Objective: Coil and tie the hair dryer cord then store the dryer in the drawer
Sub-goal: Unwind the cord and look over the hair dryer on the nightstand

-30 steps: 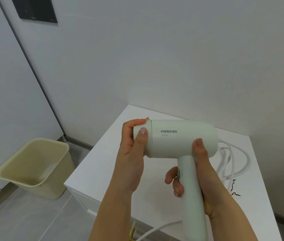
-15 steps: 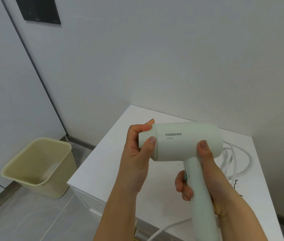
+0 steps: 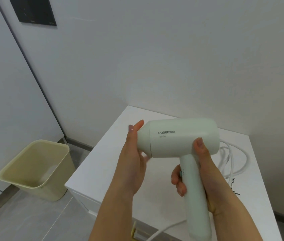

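White walls point(image 3: 172, 58) fill most of the view, meeting at a corner on the left, with a dark rectangular panel point(image 3: 33, 10) mounted high on the wall. Grey tiled floor point(image 3: 33, 216) shows at the lower left. On it, against the left wall, stands a pale yellow waste bin point(image 3: 33, 169), open at the top, just beside the desk.

The white desk point(image 3: 103, 162) sits in the right-hand corner of the room, its far edge against the wall. Held up above the desk is the pale green hair dryer point(image 3: 181, 138), barrel lying roughly level with its nozzle end pointing left and its handle running down toward the camera. Grey lettering on the barrel reads POREE, with 1800W below it.

The right hand point(image 3: 202, 173) is clenched round the handle, thumb pressed against the underside of the barrel and fingers curled beside a small teal switch. The left hand point(image 3: 134, 157) is released and flat, its palm against the nozzle end, with fingertips reaching above the rim; its fingers do not wrap the barrel.

The white cord point(image 3: 231, 159) lies in loose, untied loops on the desk behind the right hand, and 1 strand runs out past the near edge of the desk at the bottom of the view. A thin black twist tie point(image 3: 233, 186) lies on the desk just beside the loops, to the right of the right wrist.
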